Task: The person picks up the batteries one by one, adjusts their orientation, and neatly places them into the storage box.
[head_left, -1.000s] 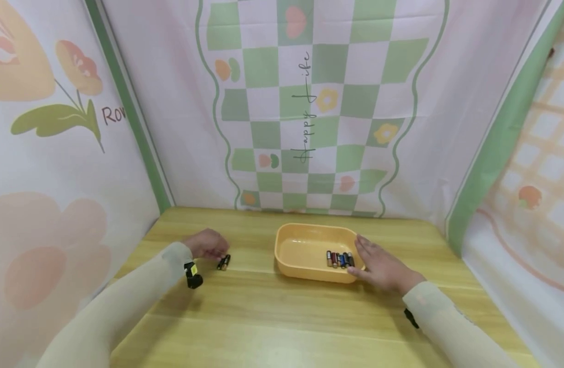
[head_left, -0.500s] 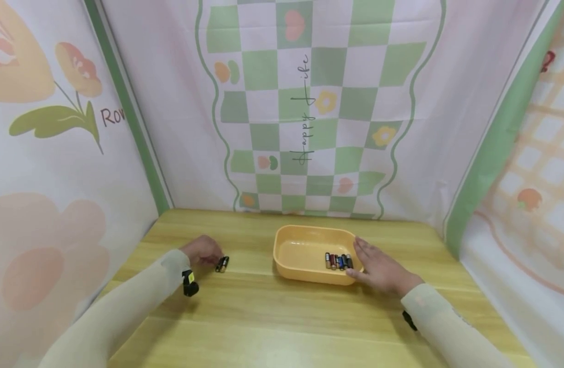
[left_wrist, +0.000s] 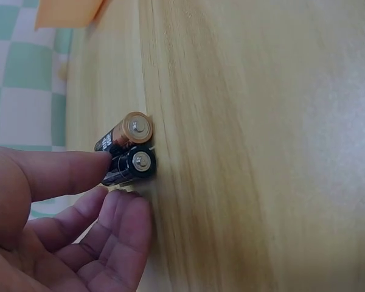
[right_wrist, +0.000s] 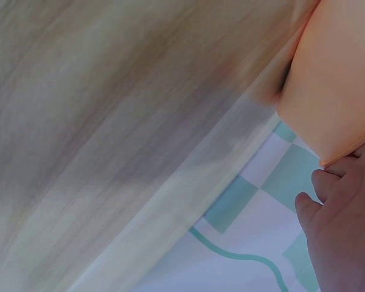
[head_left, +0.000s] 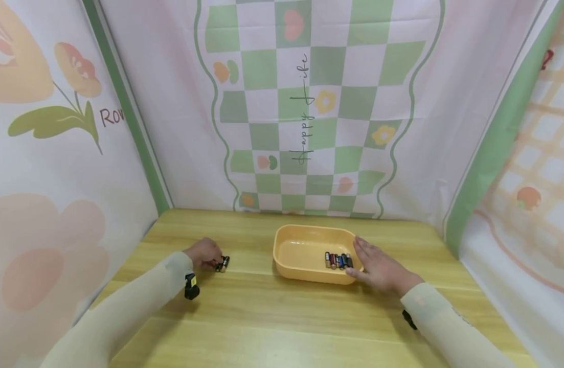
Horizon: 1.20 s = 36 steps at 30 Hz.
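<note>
Two batteries lie side by side on the table at the left: a black and copper one [left_wrist: 129,129] and a mostly black one [left_wrist: 129,168]. My left hand [head_left: 205,253] is at their left side, pinching the black battery between the thumb and curled fingers. Part of that battery is hidden behind the thumb. To the right stands a yellow plastic basin [head_left: 309,275] with several batteries [head_left: 334,261] in a row at its right end. My right hand [head_left: 382,267] rests against the basin's right side, fingers extended along the rim and thumb at its front corner.
The wooden table [head_left: 282,319] ends at a patterned cloth [head_left: 325,122] behind it. Cloth walls also stand at the left and right. The basin is a short way right of the two loose batteries.
My left hand has drawn back a little from over the two batteries, then its fingers have come to the black one. The right hand stays at the basin. The head view has shifted slightly.
</note>
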Each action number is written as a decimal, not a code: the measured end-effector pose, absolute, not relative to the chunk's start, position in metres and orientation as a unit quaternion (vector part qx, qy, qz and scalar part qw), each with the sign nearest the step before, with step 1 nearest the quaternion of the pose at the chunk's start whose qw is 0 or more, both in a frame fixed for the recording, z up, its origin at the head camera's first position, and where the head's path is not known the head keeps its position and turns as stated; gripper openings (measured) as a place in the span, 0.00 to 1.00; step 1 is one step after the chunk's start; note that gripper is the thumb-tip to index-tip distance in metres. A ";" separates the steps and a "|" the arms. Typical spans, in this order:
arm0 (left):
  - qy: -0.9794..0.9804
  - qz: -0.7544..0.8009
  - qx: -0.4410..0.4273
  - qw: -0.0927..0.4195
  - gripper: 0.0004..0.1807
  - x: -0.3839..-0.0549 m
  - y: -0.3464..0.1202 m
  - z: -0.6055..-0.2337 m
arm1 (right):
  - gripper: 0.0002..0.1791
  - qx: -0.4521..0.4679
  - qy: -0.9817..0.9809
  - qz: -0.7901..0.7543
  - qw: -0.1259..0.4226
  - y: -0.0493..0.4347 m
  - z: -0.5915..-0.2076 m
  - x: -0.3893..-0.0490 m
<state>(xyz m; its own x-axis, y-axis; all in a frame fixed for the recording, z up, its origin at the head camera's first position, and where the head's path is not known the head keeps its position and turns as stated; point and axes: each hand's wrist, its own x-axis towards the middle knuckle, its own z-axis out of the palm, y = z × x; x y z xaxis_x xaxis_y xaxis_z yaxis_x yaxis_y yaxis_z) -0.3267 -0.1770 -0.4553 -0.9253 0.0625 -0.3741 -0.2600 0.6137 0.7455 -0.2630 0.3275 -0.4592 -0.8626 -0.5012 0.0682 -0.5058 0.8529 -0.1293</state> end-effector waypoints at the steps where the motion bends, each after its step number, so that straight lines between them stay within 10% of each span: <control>1: 0.881 0.431 -0.056 0.184 0.09 -0.327 -0.177 -0.455 | 0.51 0.261 -0.962 0.071 0.016 0.327 -0.459 -0.263; 36: 0.870 0.458 -0.023 0.181 0.08 -0.329 -0.188 -0.461 | 0.50 0.263 -0.962 0.065 0.018 0.327 -0.460 -0.264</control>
<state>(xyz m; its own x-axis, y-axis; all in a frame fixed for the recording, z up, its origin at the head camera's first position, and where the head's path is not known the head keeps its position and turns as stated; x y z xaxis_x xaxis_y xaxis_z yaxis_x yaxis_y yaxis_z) -0.3293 -0.1875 -0.4611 -0.9331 0.1270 -0.3365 -0.2058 0.5787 0.7891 -0.2638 0.3273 -0.4603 -0.8611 -0.5037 0.0692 -0.5084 0.8533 -0.1154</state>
